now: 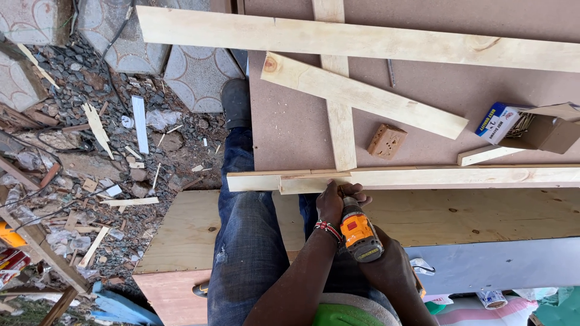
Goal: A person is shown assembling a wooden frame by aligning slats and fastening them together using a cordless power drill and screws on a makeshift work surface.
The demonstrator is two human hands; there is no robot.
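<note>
The drill (359, 232), orange and black, points its nose at the near edge of a long pale plank (423, 177) that runs across the brown board (290, 127) serving as a counter. The right hand (386, 265) wraps the drill's handle from behind, its grip closed around the handle. The left hand (334, 202) lies just beside the drill's nose, fingers curled over the plank's edge and pressed down on it; a red, white and black beaded band circles that wrist.

A narrow upright plank (338, 115) crosses under two slanting planks (362, 95) farther up the board. A small brown block (386, 141) with holes sits on the board to the right of the upright plank. Farther right stands an open cardboard box (547, 130) with a blue and white end.

Below the long plank lies a plywood sheet (471, 211). The person's jeans-clad leg (248, 229) stretches down to gravel (90, 90) littered with wood scraps.
</note>
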